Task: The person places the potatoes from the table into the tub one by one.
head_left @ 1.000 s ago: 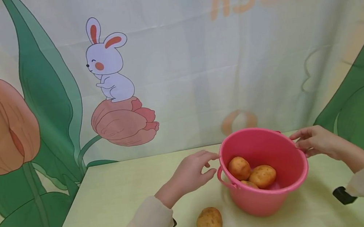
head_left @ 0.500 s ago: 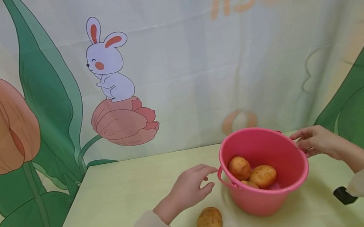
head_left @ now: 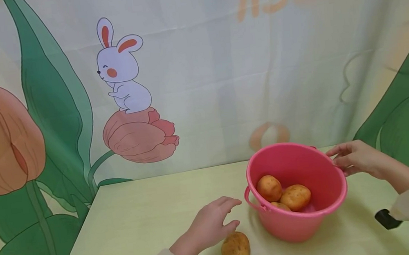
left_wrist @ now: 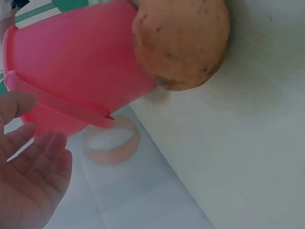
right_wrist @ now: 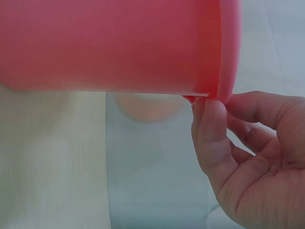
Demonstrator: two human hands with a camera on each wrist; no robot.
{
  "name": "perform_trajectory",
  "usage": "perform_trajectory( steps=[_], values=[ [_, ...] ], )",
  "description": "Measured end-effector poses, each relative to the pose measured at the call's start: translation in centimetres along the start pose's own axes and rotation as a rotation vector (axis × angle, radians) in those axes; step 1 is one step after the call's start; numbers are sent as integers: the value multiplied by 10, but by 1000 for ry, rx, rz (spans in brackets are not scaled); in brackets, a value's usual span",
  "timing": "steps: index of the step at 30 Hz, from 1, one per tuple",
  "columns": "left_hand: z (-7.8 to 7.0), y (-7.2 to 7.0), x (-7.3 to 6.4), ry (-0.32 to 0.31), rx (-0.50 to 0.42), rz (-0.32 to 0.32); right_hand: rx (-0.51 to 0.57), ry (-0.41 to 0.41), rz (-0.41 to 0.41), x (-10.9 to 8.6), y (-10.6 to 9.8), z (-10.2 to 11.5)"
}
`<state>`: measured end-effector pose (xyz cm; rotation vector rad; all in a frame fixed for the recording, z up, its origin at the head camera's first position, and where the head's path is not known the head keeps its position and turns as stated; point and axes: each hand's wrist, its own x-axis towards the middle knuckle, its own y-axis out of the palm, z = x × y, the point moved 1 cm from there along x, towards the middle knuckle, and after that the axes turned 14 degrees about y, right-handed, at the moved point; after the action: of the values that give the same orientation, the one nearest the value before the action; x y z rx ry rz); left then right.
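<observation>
A pink bucket [head_left: 292, 230] stands on the table with several potatoes inside, among them a round potato [head_left: 269, 188] and an oval potato [head_left: 295, 197]. My right hand [head_left: 359, 160] pinches the bucket's right rim between thumb and fingers, as the right wrist view also shows at the rim [right_wrist: 228, 52]. Left of the bucket, my left hand [head_left: 211, 223] hovers with parted, relaxed fingers and holds nothing. Just below its thumb a loose potato [head_left: 236, 252] lies on the table. In the left wrist view that potato [left_wrist: 183, 43] overlaps the bucket [left_wrist: 81, 57].
The bucket's handle [head_left: 250, 201] hangs down on its left side. Behind the pale yellow table [head_left: 142, 215] hangs a curtain [head_left: 200, 82] printed with a rabbit and tulips. A black device [head_left: 387, 219] is at the right sleeve.
My left hand has come away from the bucket's left rim, moving down and toward me until it is just above the loose potato. The right hand and bucket stay in place.
</observation>
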<state>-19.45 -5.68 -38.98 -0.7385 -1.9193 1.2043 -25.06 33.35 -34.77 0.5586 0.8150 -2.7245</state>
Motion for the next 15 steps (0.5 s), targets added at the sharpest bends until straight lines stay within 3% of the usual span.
perform_trajectory(
  steps=[15],
  values=[
    [3, 22, -19, -83, 38, 51, -1, -10, 7, -1, 0, 0]
  ],
)
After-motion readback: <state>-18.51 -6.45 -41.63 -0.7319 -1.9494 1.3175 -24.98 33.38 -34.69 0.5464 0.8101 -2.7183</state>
